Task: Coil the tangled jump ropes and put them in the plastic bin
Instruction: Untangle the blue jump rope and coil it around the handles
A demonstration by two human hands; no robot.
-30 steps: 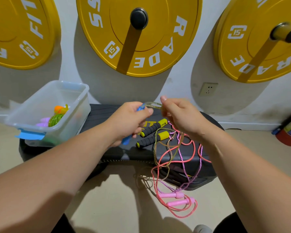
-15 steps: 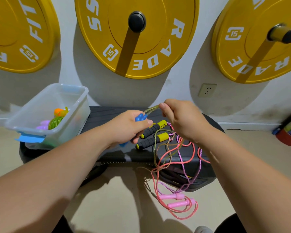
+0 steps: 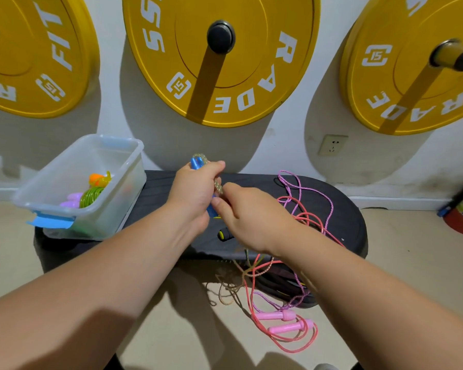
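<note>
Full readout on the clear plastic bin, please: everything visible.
The translucent rectangular plastic bin stands upright, without a lid, on the left end of the black oval platform. It has a rounded rim, a blue clip on its near end and a paler blue clip on its far end. Inside lie a coiled green rope, orange handles and purple handles. The left hand and right hand are both clear of it.
</note>
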